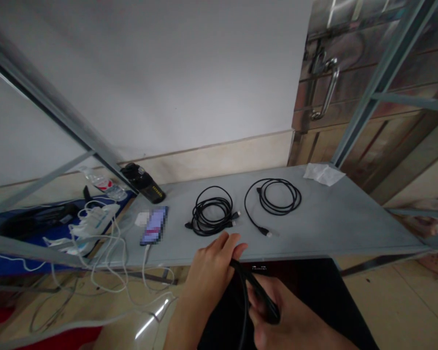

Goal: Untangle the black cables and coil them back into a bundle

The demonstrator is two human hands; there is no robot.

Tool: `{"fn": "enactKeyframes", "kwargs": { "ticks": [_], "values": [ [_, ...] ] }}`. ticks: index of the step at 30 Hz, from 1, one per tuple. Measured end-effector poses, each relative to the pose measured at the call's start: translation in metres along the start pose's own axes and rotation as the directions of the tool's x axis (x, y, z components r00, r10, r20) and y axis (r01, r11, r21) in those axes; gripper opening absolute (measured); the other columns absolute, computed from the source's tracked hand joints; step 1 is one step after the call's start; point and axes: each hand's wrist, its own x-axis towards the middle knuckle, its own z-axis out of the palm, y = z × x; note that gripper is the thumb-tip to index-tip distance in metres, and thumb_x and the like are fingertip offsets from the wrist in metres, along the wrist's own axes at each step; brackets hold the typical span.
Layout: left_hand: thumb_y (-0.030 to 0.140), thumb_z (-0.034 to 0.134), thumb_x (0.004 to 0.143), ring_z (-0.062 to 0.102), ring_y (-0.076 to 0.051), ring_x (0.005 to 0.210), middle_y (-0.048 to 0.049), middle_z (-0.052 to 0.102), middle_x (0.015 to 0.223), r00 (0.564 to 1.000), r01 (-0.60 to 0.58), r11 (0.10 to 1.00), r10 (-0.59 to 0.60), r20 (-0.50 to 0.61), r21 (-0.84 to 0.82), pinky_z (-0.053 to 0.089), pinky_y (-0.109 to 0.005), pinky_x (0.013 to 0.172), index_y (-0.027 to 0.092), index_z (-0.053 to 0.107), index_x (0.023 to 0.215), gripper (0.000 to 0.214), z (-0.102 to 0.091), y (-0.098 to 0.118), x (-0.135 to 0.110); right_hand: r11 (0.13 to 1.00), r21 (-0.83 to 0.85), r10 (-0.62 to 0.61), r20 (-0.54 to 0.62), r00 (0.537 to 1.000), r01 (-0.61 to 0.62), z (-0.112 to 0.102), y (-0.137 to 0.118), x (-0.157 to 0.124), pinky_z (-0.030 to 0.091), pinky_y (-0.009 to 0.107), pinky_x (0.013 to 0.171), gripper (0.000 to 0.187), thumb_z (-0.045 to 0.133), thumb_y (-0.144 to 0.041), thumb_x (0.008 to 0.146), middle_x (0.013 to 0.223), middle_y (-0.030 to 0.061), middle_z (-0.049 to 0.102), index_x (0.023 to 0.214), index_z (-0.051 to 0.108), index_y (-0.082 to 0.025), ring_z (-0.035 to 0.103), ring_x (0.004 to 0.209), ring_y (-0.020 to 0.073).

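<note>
Between my two hands is a black cable (257,287), looped in several strands. My left hand (213,265) is closed on its upper end, fingers pinched together. Lower and to the right, my right hand (277,311) wraps round the bundled strands. One strand hangs down between my wrists. On the grey board beyond my hands lie two more black cables: a thick coil (211,216) with its plugs at the right, and a thinner coil (279,197) with one plug end stretched toward me.
Left on the board are a phone (155,226) with a white charging cord and a black bottle (144,183). Farther left are a clear bottle (105,184) and a white power strip (97,221). Crumpled white paper (323,173) lies back right. Metal posts (379,82) frame the board; a black box (324,291) is below.
</note>
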Motion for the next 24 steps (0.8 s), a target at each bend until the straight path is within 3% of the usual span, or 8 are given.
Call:
{"fn": "enactKeyframes", "kwargs": {
  "ticks": [4,7,10,13,16,19,22,24],
  "values": [
    [0.020,0.049,0.115,0.077,-0.024,0.089,-0.0057,0.074,0.102,0.994,0.090,0.988,-0.082,-0.069,0.128,0.051,-0.029,0.062,0.025,0.068,0.121,0.021,0.005,0.004,-0.003,1.000,-0.023,0.014,-0.150,0.989,-0.018,0.010,0.009,0.009,0.022,0.022,0.050,0.070,0.091,-0.083,0.072,0.066,-0.0078,0.047,0.088,0.063,-0.020,0.035,0.055,0.0055],
    [0.012,0.052,0.109,0.073,-0.025,0.098,-0.0071,0.073,0.106,0.985,0.122,0.988,-0.109,-0.131,0.093,0.056,-0.029,0.068,0.026,0.067,0.126,0.027,0.009,0.004,-0.006,0.993,0.013,0.118,-0.132,0.984,-0.118,0.016,0.011,0.010,0.025,0.024,0.048,0.066,0.081,-0.084,0.084,0.061,-0.0090,0.045,0.089,0.063,-0.021,0.033,0.048,0.0059],
    [-0.005,0.047,0.091,0.070,-0.026,0.110,-0.0075,0.073,0.115,0.989,0.098,0.987,-0.111,-0.096,-0.130,0.062,-0.035,0.085,0.027,0.067,0.135,0.058,0.003,-0.001,-0.010,0.999,-0.040,-0.003,-0.114,0.993,-0.002,0.016,0.006,0.009,0.039,0.024,0.060,0.068,0.067,-0.085,0.095,0.067,-0.0023,0.056,0.077,0.060,-0.020,0.048,0.059,0.0090],
    [-0.010,0.044,0.079,0.069,-0.025,0.122,-0.0082,0.074,0.130,0.997,0.060,0.900,-0.070,-0.008,-0.432,0.061,-0.040,0.104,0.029,0.069,0.138,0.075,-0.013,-0.007,-0.018,0.998,-0.003,-0.057,-0.055,0.997,0.057,0.009,0.001,0.005,0.047,0.024,0.069,0.069,0.057,-0.084,0.103,0.068,0.0003,0.060,0.075,0.056,-0.021,0.059,0.067,0.0112],
    [-0.001,0.056,0.090,0.073,-0.026,0.122,-0.0076,0.078,0.129,0.993,0.061,0.793,0.012,0.115,-0.606,0.062,-0.039,0.106,0.031,0.076,0.133,0.058,-0.034,-0.015,-0.023,0.998,0.056,-0.003,0.036,0.999,0.001,-0.004,-0.006,-0.001,0.035,0.021,0.047,0.067,0.051,-0.083,0.106,0.045,-0.0097,0.040,0.073,0.047,-0.025,0.039,0.038,0.0069],
    [0.018,0.073,0.096,0.079,-0.024,0.102,-0.0061,0.084,0.110,0.976,0.127,0.690,0.043,0.215,-0.712,0.065,-0.034,0.092,0.028,0.082,0.120,0.027,-0.051,-0.033,-0.015,0.989,-0.133,-0.062,0.060,0.996,0.070,-0.020,-0.026,0.003,0.023,0.021,0.042,0.065,0.049,-0.080,0.109,0.047,-0.0116,0.036,0.075,0.049,-0.024,0.027,0.037,0.0052],
    [0.031,0.079,0.095,0.077,-0.022,0.080,-0.0053,0.082,0.088,0.966,0.175,0.611,0.045,0.254,-0.772,0.063,-0.031,0.075,0.022,0.085,0.101,0.012,-0.063,-0.063,0.009,0.797,-0.555,-0.206,0.124,0.971,0.240,-0.036,-0.059,0.034,0.032,0.024,0.054,0.060,0.054,-0.074,0.110,0.064,-0.0056,0.053,0.089,0.068,-0.020,0.044,0.054,0.0091],
    [0.031,0.077,0.094,0.076,-0.022,0.077,-0.0051,0.082,0.087,0.976,0.132,0.667,0.039,0.212,-0.733,0.061,-0.032,0.071,0.022,0.085,0.100,0.014,-0.066,-0.088,0.031,0.466,-0.816,-0.344,0.190,0.919,0.343,-0.048,-0.080,0.071,0.039,0.027,0.067,0.053,0.060,-0.070,0.110,0.073,-0.0021,0.064,0.095,0.075,-0.021,0.056,0.066,0.0138]
  ]
}}
